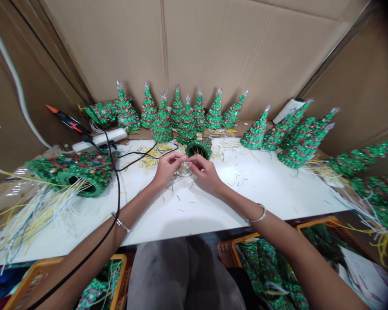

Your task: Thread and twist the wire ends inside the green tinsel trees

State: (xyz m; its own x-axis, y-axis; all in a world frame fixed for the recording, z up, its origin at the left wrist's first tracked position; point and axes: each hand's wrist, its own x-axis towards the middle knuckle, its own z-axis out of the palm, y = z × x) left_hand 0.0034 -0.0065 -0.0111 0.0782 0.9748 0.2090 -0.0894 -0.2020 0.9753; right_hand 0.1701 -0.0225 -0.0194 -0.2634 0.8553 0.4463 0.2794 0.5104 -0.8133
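Observation:
My left hand [169, 167] and my right hand [204, 171] meet over the middle of the white table [261, 189]. Thumb and fingers of both are pinched on thin wires [188, 162]; the exact ends between the fingertips are too small to make out. Just behind the hands a small green Christmas tree [204, 146] lies on its side, its hollow dark base facing me, with wires coming out of it. Cut yellow, white and dark wire bits [148, 157] litter the table around the hands.
A row of upright trees [184, 120] lines the cardboard back wall. More trees [297, 142] stand at right. A tree with long wires [80, 176] lies at left near a power strip [100, 138] and a soldering iron [69, 122]. A black cable [118, 189] crosses my left arm. Orange crates [226, 254] hold trees below.

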